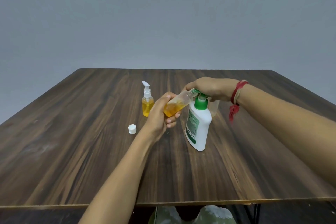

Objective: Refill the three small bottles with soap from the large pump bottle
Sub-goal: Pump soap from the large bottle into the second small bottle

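The large white pump bottle (pixel 199 125) with a green collar stands at the table's middle. My right hand (pixel 211 87) lies on top of its green pump head, fingers curled over it. My left hand (pixel 160 114) grips a small clear bottle (pixel 177 104), tilted, with its open neck up at the pump's spout and orange soap in its lower half. A second small bottle (pixel 147 104) with a white pump top stands to the left, full of orange soap. A third small clear bottle (pixel 214 108) stands behind the large one, mostly hidden.
A loose white cap (pixel 132 129) lies on the dark wooden table (pixel 72 151), left of my left wrist. A red thread band is tied round my right wrist. The table's front edge runs just above my knees.
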Available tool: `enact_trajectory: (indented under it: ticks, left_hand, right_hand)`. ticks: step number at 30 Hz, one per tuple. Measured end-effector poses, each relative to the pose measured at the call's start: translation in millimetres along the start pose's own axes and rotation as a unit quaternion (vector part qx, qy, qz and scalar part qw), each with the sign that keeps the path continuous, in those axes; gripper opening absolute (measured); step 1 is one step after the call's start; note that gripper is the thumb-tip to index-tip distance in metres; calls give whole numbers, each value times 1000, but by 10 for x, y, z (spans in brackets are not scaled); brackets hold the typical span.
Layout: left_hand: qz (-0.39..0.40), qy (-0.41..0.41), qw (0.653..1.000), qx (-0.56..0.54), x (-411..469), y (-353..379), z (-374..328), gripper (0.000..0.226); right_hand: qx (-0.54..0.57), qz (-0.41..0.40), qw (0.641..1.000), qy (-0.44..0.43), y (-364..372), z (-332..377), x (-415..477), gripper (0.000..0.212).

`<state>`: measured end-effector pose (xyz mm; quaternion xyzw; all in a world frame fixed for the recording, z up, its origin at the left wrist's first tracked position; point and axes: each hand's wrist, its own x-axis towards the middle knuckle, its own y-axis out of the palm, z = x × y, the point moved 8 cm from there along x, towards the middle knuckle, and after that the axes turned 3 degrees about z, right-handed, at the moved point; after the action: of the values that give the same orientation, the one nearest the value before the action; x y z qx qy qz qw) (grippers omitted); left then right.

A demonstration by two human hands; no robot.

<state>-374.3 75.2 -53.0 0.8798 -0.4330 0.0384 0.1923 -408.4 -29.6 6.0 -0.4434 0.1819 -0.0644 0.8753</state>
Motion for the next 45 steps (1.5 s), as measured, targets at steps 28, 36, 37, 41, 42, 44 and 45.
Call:
enact_trajectory:
  ticks: [28, 36, 37, 41, 42, 44, 45]
  left_hand:
    - [4, 6, 1000, 3, 4, -29, 16, 40]
    - [16, 9, 1000, 6, 1, -33, 6, 41]
    - [18, 8, 1000, 5, -5, -21, 8, 40]
    - [20, 4, 1000, -3, 0, -12, 25, 43]
    - [19, 5, 1000, -2, 4, -26, 24, 44]
    - [16, 5, 1000, -5, 3, -33, 21, 43]
    - [16, 3, 1000, -7, 2, -24, 25, 42]
  right_hand:
    - [13, 9, 1000, 5, 67, -51, 19, 30]
    - [-2, 14, 1000, 9, 65, -32, -2, 30]
    - [-12, 20, 1000, 11, 60, -18, -13, 30]
    - [-16, 20, 1000, 5, 34, 10, -17, 30]
    - [-8, 18, 1000, 3, 53, -7, -10, 30]
    - [-13, 19, 1000, 4, 73, -14, -19, 29]
    - [-20, 22, 1000, 4, 64, 2, -34, 29]
